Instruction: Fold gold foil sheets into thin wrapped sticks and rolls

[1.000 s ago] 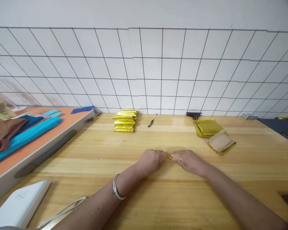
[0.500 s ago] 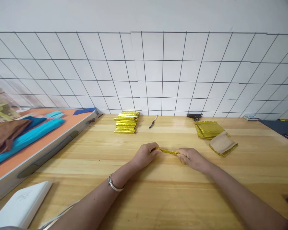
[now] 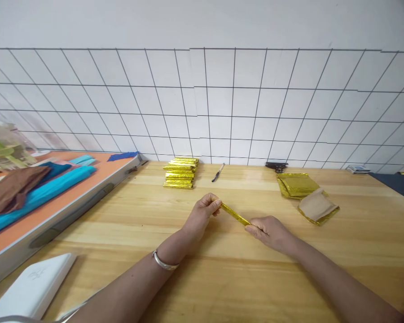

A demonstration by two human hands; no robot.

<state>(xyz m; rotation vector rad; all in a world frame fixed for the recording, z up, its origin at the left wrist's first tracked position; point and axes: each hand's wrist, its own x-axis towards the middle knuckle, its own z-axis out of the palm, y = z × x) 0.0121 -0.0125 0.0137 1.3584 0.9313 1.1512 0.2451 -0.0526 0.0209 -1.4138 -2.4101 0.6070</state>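
I have a thin gold strip in both grips. My left grip pinches one end with the thumb on top, and my right grip pinches the other end. The strip sits right between them and slants down toward the right grip. I can't tell if it touches the bench below.

Farther away than my left grip, and a bit to its left, is a pile of gold strips. A pen lies just right of that pile. Past my right grip, off to its right, are flat gold pieces, with a brown piece against their near corner. A black clip is behind them. A white box is well to the left of my left grip, closer to me.
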